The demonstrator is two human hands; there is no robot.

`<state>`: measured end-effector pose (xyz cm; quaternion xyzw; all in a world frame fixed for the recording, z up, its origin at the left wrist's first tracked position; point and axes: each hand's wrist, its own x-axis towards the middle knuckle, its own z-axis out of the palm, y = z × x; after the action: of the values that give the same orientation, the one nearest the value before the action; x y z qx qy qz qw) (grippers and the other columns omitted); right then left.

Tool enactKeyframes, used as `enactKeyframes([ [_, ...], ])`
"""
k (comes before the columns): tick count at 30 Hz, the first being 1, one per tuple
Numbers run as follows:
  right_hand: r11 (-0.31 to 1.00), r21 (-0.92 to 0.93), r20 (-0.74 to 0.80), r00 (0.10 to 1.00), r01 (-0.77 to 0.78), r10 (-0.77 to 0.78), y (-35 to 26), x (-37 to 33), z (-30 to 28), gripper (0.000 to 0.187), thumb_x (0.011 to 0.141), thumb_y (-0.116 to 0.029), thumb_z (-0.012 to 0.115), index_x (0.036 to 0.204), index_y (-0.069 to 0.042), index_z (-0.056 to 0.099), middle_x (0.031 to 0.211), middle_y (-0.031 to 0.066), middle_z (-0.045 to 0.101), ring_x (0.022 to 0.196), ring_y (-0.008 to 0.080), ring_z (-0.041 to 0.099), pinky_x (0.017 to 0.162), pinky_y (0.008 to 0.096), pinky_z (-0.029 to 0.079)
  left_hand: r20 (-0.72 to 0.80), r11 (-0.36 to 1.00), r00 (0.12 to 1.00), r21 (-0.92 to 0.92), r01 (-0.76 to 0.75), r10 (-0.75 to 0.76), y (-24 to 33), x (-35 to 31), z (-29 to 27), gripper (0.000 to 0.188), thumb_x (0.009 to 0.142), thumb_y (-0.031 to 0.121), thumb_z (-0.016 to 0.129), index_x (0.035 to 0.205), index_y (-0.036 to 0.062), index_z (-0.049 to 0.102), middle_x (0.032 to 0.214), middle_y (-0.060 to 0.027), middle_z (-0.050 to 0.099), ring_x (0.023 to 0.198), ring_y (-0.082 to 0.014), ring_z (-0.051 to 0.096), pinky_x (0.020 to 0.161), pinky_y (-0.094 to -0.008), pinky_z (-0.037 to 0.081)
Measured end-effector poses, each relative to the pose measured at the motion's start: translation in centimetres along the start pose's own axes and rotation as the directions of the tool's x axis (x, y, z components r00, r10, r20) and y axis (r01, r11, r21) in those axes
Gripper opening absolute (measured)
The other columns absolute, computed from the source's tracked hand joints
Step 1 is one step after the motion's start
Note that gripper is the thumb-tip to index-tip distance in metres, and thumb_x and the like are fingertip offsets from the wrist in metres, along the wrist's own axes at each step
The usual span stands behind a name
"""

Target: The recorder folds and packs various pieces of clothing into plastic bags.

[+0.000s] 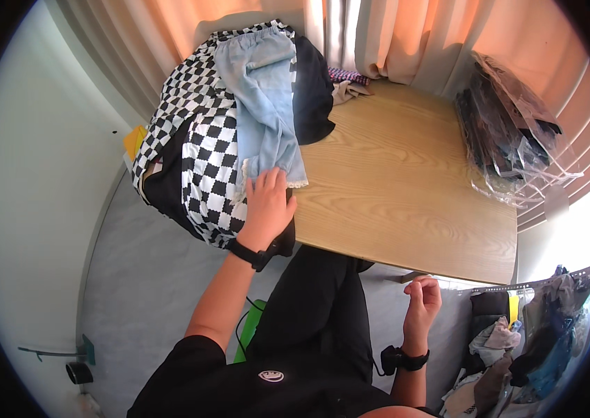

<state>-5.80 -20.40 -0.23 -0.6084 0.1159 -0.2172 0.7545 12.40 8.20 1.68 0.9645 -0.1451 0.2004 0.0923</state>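
Observation:
A pair of light-blue denim pants (pixel 260 90) with a gathered elastic waist lies lengthwise on a heap of clothes at the table's left. The hem, trimmed in pale lace, faces me. My left hand (pixel 267 205) rests on that hem, fingers laid over the fabric and thumb apart. Under the pants spreads a black-and-white checkered cloth (pixel 211 150) with wavy squares, together with black fabric (pixel 312 94). Beyond the table's front edge, my right hand (pixel 422 306) hangs in the air, its fingers curled together and nothing visible in them.
The wooden table (pixel 392 174) has a pile of clear plastic-bagged clothes (pixel 511 125) at its right. Curtains (pixel 413 42) hang behind it. More garments (pixel 504 348) sit low at the right. A white wall (pixel 37 195) stands on the left, and a green object (pixel 250 327) is beside my leg.

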Motion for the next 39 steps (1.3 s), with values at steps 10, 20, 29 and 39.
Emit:
enactKeyframes([
  [10, 0.997, 0.034, 0.04, 0.997, -0.07, 0.069, 1.3, -0.7, -0.4, 0.009, 0.09, -0.004, 0.055, 0.083, -0.006, 0.049, 0.081, 0.0026, 0.053, 0.071, 0.0091, 0.05, 0.068, 0.0227, 0.041, 0.022, 0.974, 0.977, 0.079, 0.21, -0.213, -0.2, 2.5, 0.1, 0.045, 0.076, 0.024, 0.067, 0.115, 0.0065, 0.052, 0.098, -0.0126, 0.057, 0.093, -0.0308, 0.056, 0.077, -0.0458, 0.042],
  [20, 0.991, 0.07, 0.014, 0.994, -0.113, 0.112, 2.0, -0.9, -1.0, 0.01, 0.089, -0.004, 0.056, 0.084, -0.006, 0.048, 0.079, 0.0025, 0.054, 0.071, 0.0092, 0.05, 0.068, 0.0221, 0.04, -0.201, 0.688, 0.88, -0.704, 0.176, -0.431, -3.5, 1.7, -1.1, 0.028, 0.088, 0.024, 0.062, 0.099, -0.0015, 0.057, 0.078, -0.0116, 0.056, 0.07, -0.0212, 0.054, 0.063, -0.033, 0.043],
  [29, 0.993, 0.039, 0.195, 0.975, -0.114, 0.104, 1.5, 0.1, 0.8, 0.008, 0.088, -0.003, 0.058, 0.087, -0.004, 0.05, 0.084, 0.0021, 0.055, 0.074, 0.009, 0.052, 0.069, 0.0226, 0.042, 0.067, -0.048, 0.896, -0.998, 0.051, -0.439, -2.9, -1.7, -7.7, 0.03, 0.095, 0.02, 0.053, 0.116, -0.0011, 0.053, 0.099, -0.001, 0.06, 0.085, -0.0056, 0.054, 0.073, -0.0219, 0.044],
  [39, 0.989, -0.108, 0.813, 0.563, -0.105, 0.148, -4.2, 6.1, 9.9, 0.027, 0.083, -0.003, 0.065, 0.107, -0.002, 0.053, 0.1, 0.0068, 0.061, 0.094, 0.0146, 0.059, 0.084, 0.0291, 0.048, 0.498, -0.149, 0.867, -0.855, 0.496, 0.031, -5.1, -10.1, -13.8, 0.033, 0.073, 0.008, 0.065, 0.103, -0.0036, 0.057, 0.095, -0.0046, 0.063, 0.084, -0.0126, 0.058, 0.074, -0.0282, 0.047],
])
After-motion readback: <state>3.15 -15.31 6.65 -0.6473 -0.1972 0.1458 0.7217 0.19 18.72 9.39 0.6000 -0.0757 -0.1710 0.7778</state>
